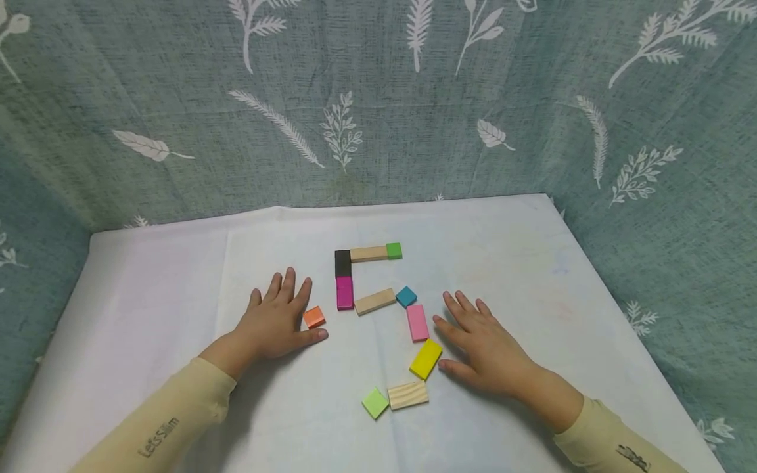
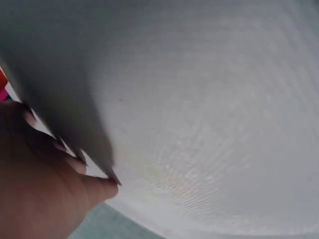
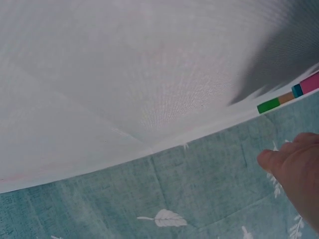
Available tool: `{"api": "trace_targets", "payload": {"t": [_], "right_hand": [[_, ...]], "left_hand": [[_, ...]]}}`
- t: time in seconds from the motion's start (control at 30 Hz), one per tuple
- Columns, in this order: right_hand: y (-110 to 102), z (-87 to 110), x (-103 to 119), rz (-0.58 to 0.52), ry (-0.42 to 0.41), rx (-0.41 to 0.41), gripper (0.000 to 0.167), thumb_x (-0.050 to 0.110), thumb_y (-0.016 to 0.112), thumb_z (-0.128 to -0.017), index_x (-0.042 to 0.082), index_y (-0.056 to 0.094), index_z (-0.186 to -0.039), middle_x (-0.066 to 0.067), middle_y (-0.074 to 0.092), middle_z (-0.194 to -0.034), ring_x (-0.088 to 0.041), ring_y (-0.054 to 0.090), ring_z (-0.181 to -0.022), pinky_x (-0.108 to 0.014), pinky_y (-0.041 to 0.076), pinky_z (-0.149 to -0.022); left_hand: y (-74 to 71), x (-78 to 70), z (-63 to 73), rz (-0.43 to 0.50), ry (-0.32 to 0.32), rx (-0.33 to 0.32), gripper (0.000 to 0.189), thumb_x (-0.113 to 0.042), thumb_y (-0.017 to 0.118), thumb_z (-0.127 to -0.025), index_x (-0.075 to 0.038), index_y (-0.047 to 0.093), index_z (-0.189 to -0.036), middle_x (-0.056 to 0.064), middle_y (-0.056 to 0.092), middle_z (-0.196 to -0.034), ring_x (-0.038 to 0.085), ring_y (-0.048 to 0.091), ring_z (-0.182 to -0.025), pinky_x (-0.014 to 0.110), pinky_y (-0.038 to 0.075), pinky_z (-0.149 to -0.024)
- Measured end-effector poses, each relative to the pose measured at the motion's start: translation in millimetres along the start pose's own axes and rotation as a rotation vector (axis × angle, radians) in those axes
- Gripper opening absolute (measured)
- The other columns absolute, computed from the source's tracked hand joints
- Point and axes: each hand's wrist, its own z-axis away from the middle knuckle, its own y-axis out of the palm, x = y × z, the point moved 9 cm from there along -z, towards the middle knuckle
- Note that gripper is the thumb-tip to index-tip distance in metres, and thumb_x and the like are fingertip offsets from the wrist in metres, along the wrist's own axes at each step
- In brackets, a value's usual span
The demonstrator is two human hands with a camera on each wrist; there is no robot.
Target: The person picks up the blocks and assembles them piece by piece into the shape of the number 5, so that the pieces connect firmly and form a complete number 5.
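Note:
My left hand (image 1: pixel 276 322) lies spread on the white cloth, an orange block (image 1: pixel 315 317) between its index finger and thumb. To the right, my right hand (image 1: pixel 483 345) is spread with nothing in it, its fingers beside a pink block (image 1: pixel 417 322) and a yellow block (image 1: pixel 426 359). The curving row also has a green block (image 1: pixel 394 251), a plain wooden block (image 1: pixel 369 253), a black block (image 1: pixel 343 263), a magenta block (image 1: pixel 345 293), another wooden block (image 1: pixel 375 301), a blue block (image 1: pixel 406 296), a grained wooden block (image 1: pixel 408 395) and a light green block (image 1: pixel 375 403).
A white cloth (image 1: pixel 503 249) covers the table. Behind it and along both sides hangs a grey-green curtain (image 1: pixel 378 131) printed with white leaves. In the right wrist view, the row of blocks shows only at the right edge.

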Motion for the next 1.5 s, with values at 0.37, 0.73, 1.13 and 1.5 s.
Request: {"api": "trace_targets", "payload": {"t": [0.37,0.73,1.13,1.5], "right_hand": [[2.0,4.2,-2.4,-0.022,-0.003,-0.007,0.075,0.052,0.072,-0.088,0.018,0.049,-0.151,-0.013,0.026,-0.167,-0.034,0.02,-0.156,-0.062,0.021,-0.122],[-5.3,6.4,-6.1,-0.028,-0.01,-0.03,0.074,0.049,0.073,-0.088,0.016,0.05,-0.15,-0.016,0.028,-0.166,-0.037,0.021,-0.155,-0.063,0.02,-0.121],[-0.5,3.9,-2.9,-0.016,0.0,-0.002,0.075,0.051,0.072,-0.088,0.016,0.05,-0.15,-0.015,0.025,-0.167,-0.036,0.021,-0.155,-0.062,0.02,-0.122],[-0.2,5.3,-2.8,-0.024,0.005,0.006,0.074,0.051,0.072,-0.088,0.016,0.05,-0.15,-0.015,0.025,-0.167,-0.036,0.02,-0.156,-0.062,0.02,-0.122]], "left_hand": [[3.7,-24.0,16.3,-0.023,0.144,-0.024,0.086,-0.069,0.064,-0.086,-0.031,0.035,-0.158,0.022,0.011,-0.169,0.049,0.014,-0.153,0.078,0.021,-0.111],[27.8,-90.8,51.1,-0.076,0.195,0.166,0.091,-0.068,0.067,-0.083,-0.034,0.031,-0.159,0.03,0.02,-0.164,0.048,0.022,-0.152,0.076,0.033,-0.106],[39.5,-110.6,54.5,-0.18,0.182,0.151,0.093,-0.069,0.066,-0.084,-0.032,0.029,-0.16,0.022,0.021,-0.166,0.042,0.024,-0.153,0.07,0.036,-0.109],[39.6,-112.9,54.1,-0.178,0.211,0.123,0.095,-0.07,0.069,-0.08,-0.034,0.03,-0.16,0.017,0.023,-0.167,0.044,0.025,-0.152,0.07,0.037,-0.108]]}}
